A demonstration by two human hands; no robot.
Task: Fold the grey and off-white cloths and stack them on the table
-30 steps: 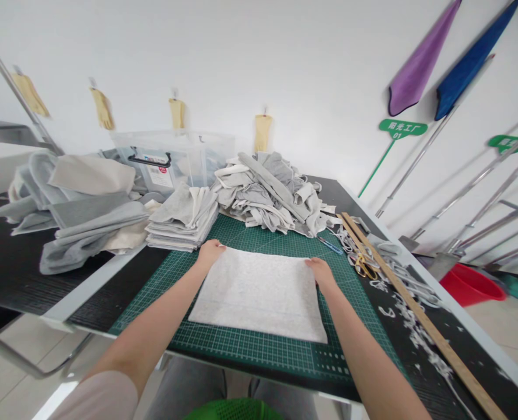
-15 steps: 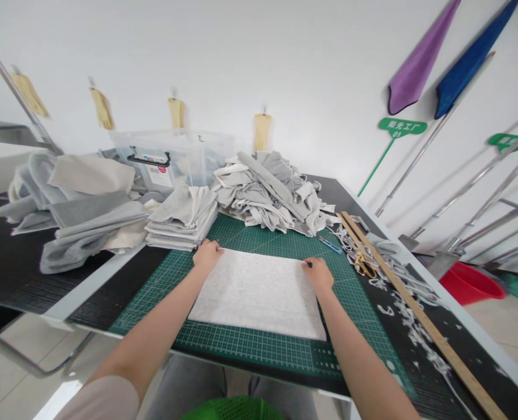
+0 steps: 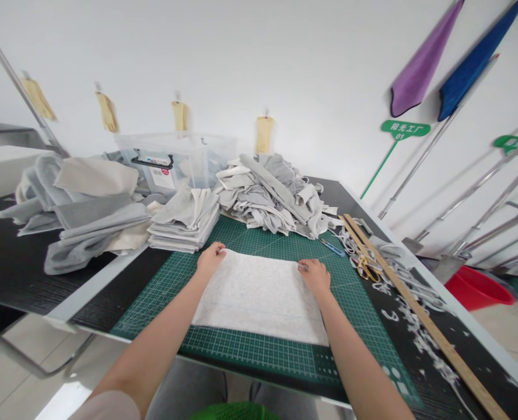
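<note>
A pale grey rectangle of cloth (image 3: pixel 259 294) lies flat on the green cutting mat (image 3: pixel 241 350). My left hand (image 3: pixel 210 260) pinches the cloth's far left corner, fingers curled on the edge. At the far right corner, my right hand (image 3: pixel 315 275) grips the edge the same way. Both forearms reach over the cloth's sides from the near edge of the table.
A stack of folded grey cloths (image 3: pixel 184 224) and a loose heap of grey fabric (image 3: pixel 272 195) lie beyond the mat. A clear plastic bin (image 3: pixel 171 160) stands at the back. Scissors (image 3: pixel 366 267), a long wooden ruler (image 3: pixel 416 318) and fabric trimmings lie to the right. A red basin (image 3: pixel 478 287) sits on the floor.
Both hands have closed their fingers onto the cloth's far corners, having rested flat on them a second ago. The cloth's far edge has drawn slightly nearer.
</note>
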